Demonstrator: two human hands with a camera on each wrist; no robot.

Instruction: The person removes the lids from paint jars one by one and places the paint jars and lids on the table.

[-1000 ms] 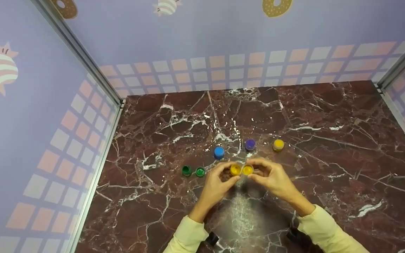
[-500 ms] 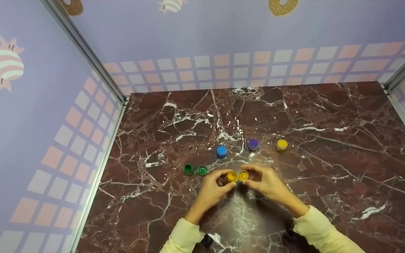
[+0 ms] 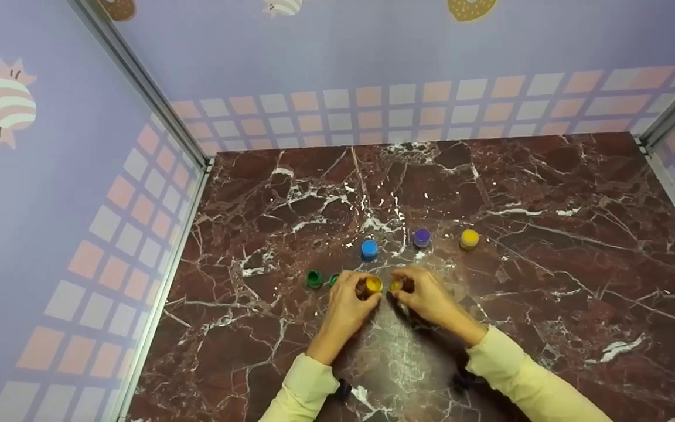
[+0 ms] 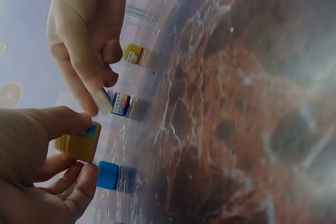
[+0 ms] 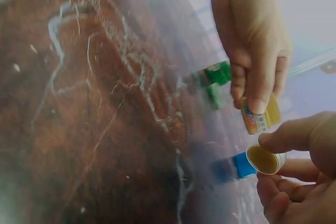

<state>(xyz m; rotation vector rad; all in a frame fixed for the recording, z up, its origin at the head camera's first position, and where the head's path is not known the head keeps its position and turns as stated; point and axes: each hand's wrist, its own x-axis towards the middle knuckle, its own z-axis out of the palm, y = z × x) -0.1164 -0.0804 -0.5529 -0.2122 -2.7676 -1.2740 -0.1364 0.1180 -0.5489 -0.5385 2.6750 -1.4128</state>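
Note:
My left hand (image 3: 344,305) grips an uncapped yellow paint pot (image 3: 374,285) between thumb and fingers, its opening facing up in the head view. A printed label (image 5: 253,119) shows on the pot's side in the right wrist view. With thumb and fingertips, my right hand (image 3: 428,298) pinches the pot's lid (image 5: 263,159), whose inside is coated with yellow paint. A small gap separates lid and pot. Left of my left hand stands an open green paint pot (image 3: 314,278). Its green lid (image 3: 334,280) lies beside it, partly hidden by that hand.
Beyond my hands stand a blue paint pot (image 3: 369,250), a purple paint pot (image 3: 422,238) and a second yellow paint pot (image 3: 469,239), all capped. They rest on the dark red marbled table (image 3: 548,246), with patterned panels (image 3: 396,53) at the back and sides.
The hands have drawn apart, the left one shifting left with the pot until it overlaps the green lid. The yellow lid has tilted in the right hand and shows less of its inside from above.

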